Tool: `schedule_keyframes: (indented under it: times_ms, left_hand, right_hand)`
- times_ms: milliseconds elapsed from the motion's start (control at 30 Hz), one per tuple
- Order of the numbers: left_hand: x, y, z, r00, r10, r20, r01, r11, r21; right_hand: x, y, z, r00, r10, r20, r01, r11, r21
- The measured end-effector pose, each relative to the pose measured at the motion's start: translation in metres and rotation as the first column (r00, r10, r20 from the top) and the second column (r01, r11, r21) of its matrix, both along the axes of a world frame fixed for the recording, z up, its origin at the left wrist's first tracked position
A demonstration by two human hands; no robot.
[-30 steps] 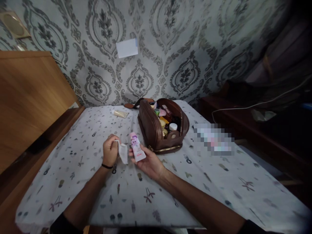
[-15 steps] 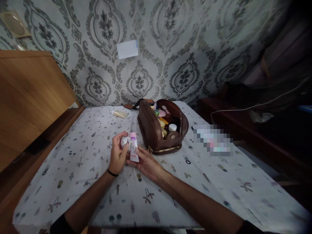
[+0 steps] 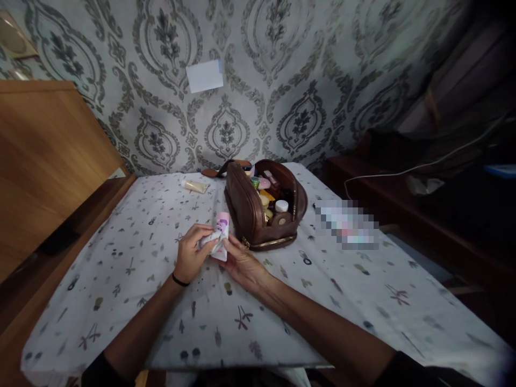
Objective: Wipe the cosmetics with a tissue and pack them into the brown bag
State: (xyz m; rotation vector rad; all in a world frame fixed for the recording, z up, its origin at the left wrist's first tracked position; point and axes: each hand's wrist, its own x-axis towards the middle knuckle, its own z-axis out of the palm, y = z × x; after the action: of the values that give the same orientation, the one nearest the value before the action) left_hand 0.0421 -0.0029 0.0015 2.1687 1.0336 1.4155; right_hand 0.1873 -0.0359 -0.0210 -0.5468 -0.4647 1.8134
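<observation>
A small white tube with a pink cap and purple print (image 3: 222, 220) is held upright at its lower end by my right hand (image 3: 242, 263), fingers closed round it. My left hand (image 3: 192, 251), with a black band at the wrist, is closed on a crumpled white wipe (image 3: 207, 239) and presses it against the tube's side. Just beyond my hands, to the right, stands an open brown leather toiletry bag (image 3: 245, 215). In it are a white-lidded jar (image 3: 281, 206) and several other small cosmetics.
A cream-coloured tube (image 3: 196, 186) lies at the back left of the patterned tablecloth (image 3: 153, 263). Right of the bag is a flat item blurred out by pixels (image 3: 346, 226). A wooden panel (image 3: 48, 161) borders the left side, and a wallpapered wall stands behind.
My left hand has brought the wipe across onto the tube's lower front, covering more of it. The bag and the cream tube stay put; the view has shifted slightly.
</observation>
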Motion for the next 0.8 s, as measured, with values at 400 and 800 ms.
schedule_keyframes:
  times_ms: [400,800]
  left_hand:
    - [-0.008,0.0,0.011,0.947,-0.248,-0.205,0.264,0.963,0.056]
    - [-0.016,0.01,0.008,0.964,-0.209,-0.167,0.194,0.976,-0.104]
  right_hand:
    - [0.005,0.006,-0.01,0.995,-0.027,-0.096,0.015,0.992,-0.126]
    - [0.006,0.011,-0.019,0.997,-0.023,-0.07,0.01,0.985,-0.17]
